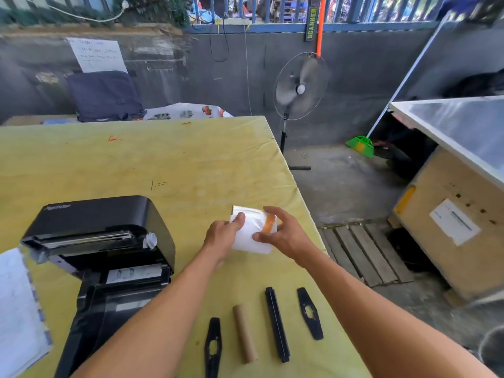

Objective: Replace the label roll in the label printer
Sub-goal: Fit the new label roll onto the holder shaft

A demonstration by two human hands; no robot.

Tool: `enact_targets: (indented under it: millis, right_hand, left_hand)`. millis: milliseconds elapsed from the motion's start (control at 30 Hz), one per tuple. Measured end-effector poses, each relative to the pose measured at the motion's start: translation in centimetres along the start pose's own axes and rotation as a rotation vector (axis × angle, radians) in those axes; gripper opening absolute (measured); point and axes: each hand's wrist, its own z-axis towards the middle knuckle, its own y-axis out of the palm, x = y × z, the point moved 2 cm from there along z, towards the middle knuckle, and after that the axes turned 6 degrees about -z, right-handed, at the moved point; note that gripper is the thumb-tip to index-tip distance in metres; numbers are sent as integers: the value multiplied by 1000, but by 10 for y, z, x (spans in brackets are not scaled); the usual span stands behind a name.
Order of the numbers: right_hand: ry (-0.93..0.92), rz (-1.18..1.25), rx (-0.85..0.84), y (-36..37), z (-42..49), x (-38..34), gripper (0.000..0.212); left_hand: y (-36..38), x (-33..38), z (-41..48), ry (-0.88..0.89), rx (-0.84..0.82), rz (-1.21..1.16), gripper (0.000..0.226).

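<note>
Both hands, the left hand (225, 231) and right hand (283, 233), grasp the new label roll (252, 238) above the table (163, 159), at 3 o'clock of the open label printer (103, 241); likely next: peeling its orange tape (268, 223), then threading the spindle (276, 324).

A yellow-covered table (163, 165) fills the foreground under daylight. At twelve o'clock a grey concrete wall (191, 77) carries blue railings (341, 25); at one o'clock stands a pedestal fan (300, 88). At three o'clock a wooden pallet (365, 255) lies on the concrete floor (341, 186).
</note>
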Motion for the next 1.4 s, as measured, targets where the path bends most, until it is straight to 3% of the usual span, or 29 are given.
enact_targets:
  millis: [167,300,500,667,1000,1233,1400]
  right_hand:
    - [-74,-86,2,21,-35,-9,78]
    - [-105,-184,80,26,-57,-17,51]
    - [-308,-689,198,35,-90,-39,30]
    - [-434,-757,259,45,-109,-50,20]
    - [-260,-666,455,15,-74,-56,22]
    - [-188,-879,236,11,-34,-3,25]
    - [-274,-1026,76,18,-15,36,24]
  left_hand:
    - [-12,-20,-26,-15,34,-88,66]
    - [-25,-27,-48,29,152,-131,68]
    - [-41,-32,-77,59,242,-121,62]
    - [-52,-42,-95,47,244,-117,64]
    - [-46,-46,-94,16,253,-195,54]
    - [-38,-38,-66,-29,296,-306,50]
    - [-30,-39,-51,-103,309,-360,49]
